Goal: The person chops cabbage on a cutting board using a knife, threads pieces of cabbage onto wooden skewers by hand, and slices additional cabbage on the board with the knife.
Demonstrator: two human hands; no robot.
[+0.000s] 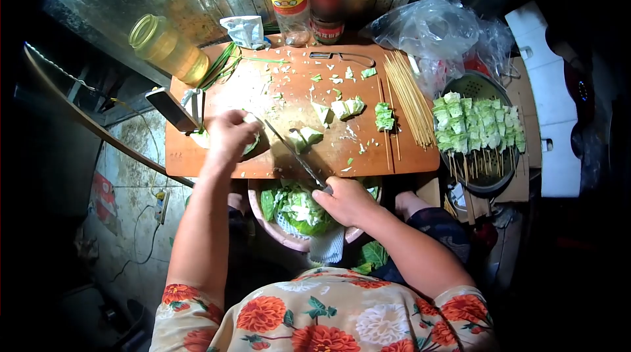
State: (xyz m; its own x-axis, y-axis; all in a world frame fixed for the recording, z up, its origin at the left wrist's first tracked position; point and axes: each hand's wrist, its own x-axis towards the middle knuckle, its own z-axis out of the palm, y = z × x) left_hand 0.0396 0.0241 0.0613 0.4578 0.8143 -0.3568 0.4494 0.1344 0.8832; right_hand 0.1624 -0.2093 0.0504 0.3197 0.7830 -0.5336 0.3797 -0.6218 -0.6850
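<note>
My right hand (345, 202) is closed round the handle of a knife (294, 153), whose blade points up and left over the wooden board (289, 169). At the board's left part, my left hand (233, 134) is closed at a piece of cabbage, partly hidden under the fingers. Cut cabbage (305, 138) lies just right of the blade, with more pieces (348, 108) farther back. A small cabbage skewer (384, 117) rests beside a bundle of bare sticks (411, 99). Below the board's front edge, a basin (297, 243) holds cabbage leaves (303, 211).
Finished cabbage skewers (476, 125) lie on a dark colander (488, 184) at the right. Behind the board stand bottles (289, 7) and a yellow jar (172, 53). A phone (172, 110) leans at the left. A peeler (343, 57) and plastic bags (430, 26) are at the back.
</note>
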